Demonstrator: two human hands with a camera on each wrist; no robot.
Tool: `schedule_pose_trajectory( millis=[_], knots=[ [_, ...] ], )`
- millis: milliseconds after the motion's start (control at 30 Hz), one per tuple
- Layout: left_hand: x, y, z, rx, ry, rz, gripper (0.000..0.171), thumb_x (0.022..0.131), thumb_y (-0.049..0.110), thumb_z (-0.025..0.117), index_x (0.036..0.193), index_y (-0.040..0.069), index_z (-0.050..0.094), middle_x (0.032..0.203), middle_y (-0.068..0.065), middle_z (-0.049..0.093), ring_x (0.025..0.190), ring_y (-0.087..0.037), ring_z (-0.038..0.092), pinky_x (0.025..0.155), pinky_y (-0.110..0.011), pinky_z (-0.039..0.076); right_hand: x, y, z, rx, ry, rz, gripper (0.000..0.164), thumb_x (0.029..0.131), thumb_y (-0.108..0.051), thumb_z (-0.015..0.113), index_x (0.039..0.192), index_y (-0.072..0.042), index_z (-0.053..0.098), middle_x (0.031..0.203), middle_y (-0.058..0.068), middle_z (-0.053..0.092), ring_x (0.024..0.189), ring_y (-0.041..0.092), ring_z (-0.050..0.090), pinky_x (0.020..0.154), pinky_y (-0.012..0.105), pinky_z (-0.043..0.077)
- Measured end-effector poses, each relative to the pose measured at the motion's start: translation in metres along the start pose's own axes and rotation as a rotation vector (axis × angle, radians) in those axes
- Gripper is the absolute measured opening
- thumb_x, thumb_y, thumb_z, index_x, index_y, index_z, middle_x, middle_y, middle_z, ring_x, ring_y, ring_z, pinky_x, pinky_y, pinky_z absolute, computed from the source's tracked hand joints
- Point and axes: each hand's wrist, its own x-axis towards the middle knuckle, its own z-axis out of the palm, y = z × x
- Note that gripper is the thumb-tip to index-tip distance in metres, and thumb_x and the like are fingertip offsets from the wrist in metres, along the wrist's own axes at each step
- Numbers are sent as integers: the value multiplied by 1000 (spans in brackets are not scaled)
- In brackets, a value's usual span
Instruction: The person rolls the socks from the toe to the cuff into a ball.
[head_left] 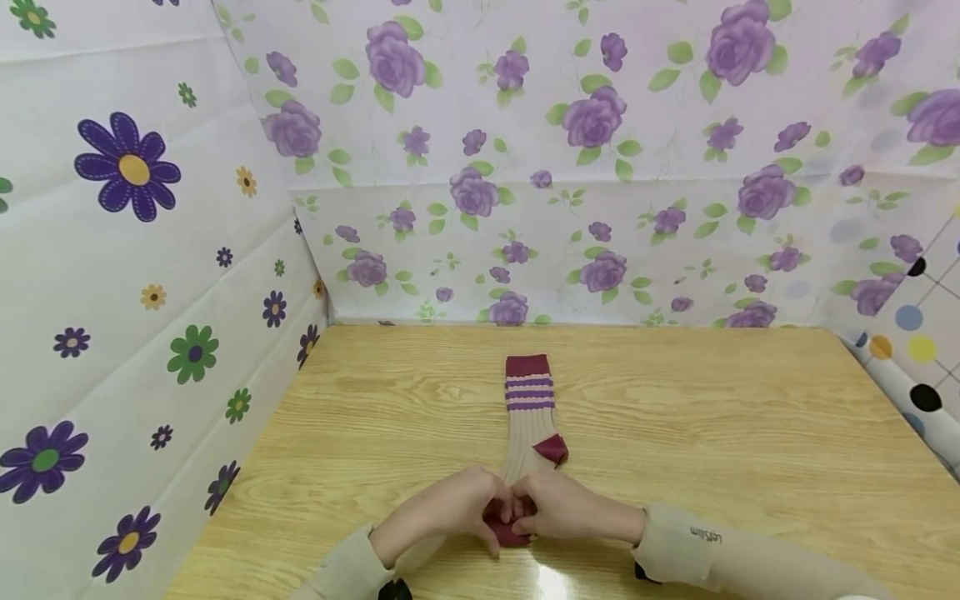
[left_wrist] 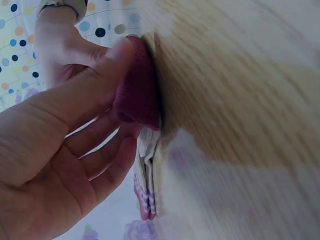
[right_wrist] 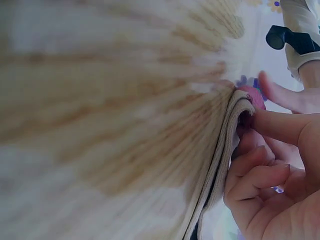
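Cream sleeves [head_left: 750,562] reach in from the lower edge as a person's two hands grip a ribbed crew sock [head_left: 528,425] laid lengthwise on a wood-grain worktop [head_left: 675,400]. Beige with purple stripes, the sock points its burgundy cuff [head_left: 528,366] toward the worktop's back edge, its burgundy heel [head_left: 552,450] turned to the right. The burgundy toe [left_wrist: 141,90], at the end nearest the person, is raised off the surface between the hands, and beige knit beside it bends over in a curve, as seen from the right wrist. Edge-on from the left wrist, at least two layers show along the leg; whether they belong to one sock or a pair cannot be told. The left hand [head_left: 461,500] pinches the toe between thumb and fingers, while the right hand [head_left: 558,507] grips the other side with its fingers curled. Both are close together above the toe; whether their fingertips touch is hard to tell. A black strap [right_wrist: 297,40] circles the left wrist, and dark lettering [head_left: 706,534] marks the right sleeve, upside down in the head view. Beyond the worktop hangs a purple-rose cloth [head_left: 592,121], flanked on the left by a daisy-print cloth [head_left: 131,171] and on the right by a polka-dot cloth [head_left: 922,348].
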Motion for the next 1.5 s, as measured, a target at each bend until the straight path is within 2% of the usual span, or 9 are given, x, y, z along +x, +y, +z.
schedule_pose_trajectory(
  millis=[200, 333, 467, 633, 767, 933, 1133, 1367, 1500],
  knots=[
    [0, 4, -1, 110, 12, 11, 24, 67, 20, 88, 81, 17, 69, 74, 12, 65, 64, 5, 51, 59, -5, 39, -1, -2, 0, -32, 21, 15, 12, 79, -9, 78, 78, -13, 67, 63, -13, 54, 56, -5, 44, 49, 14, 40],
    [-1, 4, -2, 75, 15, 14, 14, 72, 14, 84, 80, 17, 73, 74, 13, 68, 64, 6, 53, 60, -4, 41, -3, -5, -2, -76, 4, -30, 11, 81, -6, 74, 77, -14, 68, 62, -14, 54, 55, -6, 42, 50, 12, 39],
    [-2, 0, -2, 2, 14, 24, 11, 74, 11, 80, 83, 16, 75, 76, 11, 71, 64, 10, 53, 60, -4, 43, -7, -12, -6, -129, -32, -51, 15, 89, -17, 69, 75, -18, 66, 60, -16, 49, 53, -6, 38, 48, 11, 34],
    [-1, -4, -2, -44, 3, 5, 8, 81, 12, 77, 89, 16, 75, 81, 13, 71, 68, 10, 55, 61, -6, 46, -12, -20, -7, -349, -81, -98, 23, 85, -36, 73, 77, -18, 61, 65, -14, 47, 56, -4, 34, 49, 11, 31],
    [0, -6, -1, -43, -2, -23, 8, 85, 14, 74, 92, 17, 75, 82, 15, 70, 70, 9, 55, 63, -9, 46, -12, -23, -7, -455, -111, -124, 23, 83, -36, 75, 82, -16, 62, 68, -12, 48, 58, -2, 33, 51, 12, 30],
    [3, -7, 1, -74, -3, -73, 7, 86, 13, 72, 90, 17, 77, 81, 14, 71, 69, 7, 54, 64, -11, 46, -11, -23, -6, -447, -76, -96, 16, 84, -26, 74, 82, -16, 61, 68, -10, 51, 59, -1, 36, 51, 13, 32],
    [5, -8, 2, -172, 18, -158, 5, 85, 11, 73, 85, 15, 76, 74, 11, 68, 63, 4, 49, 59, -13, 43, -8, -21, -6, -401, -40, -93, 15, 86, -21, 73, 95, -13, 64, 69, -9, 53, 59, -2, 39, 51, 12, 35],
    [6, -14, 3, -329, 87, -213, 9, 80, 7, 77, 79, 9, 68, 68, 8, 60, 61, 1, 49, 56, -15, 43, -3, -15, -10, -345, -49, -107, 7, 88, -14, 69, 85, -13, 63, 67, -9, 53, 59, -3, 38, 51, 11, 34],
    [7, -15, 3, -342, 129, -215, 15, 77, 8, 80, 76, 10, 65, 67, 9, 58, 61, 1, 49, 55, -15, 43, 2, -9, -12, -248, -74, -77, 4, 86, -10, 69, 83, -11, 66, 63, -11, 49, 56, -2, 35, 50, 12, 30]
  ],
)
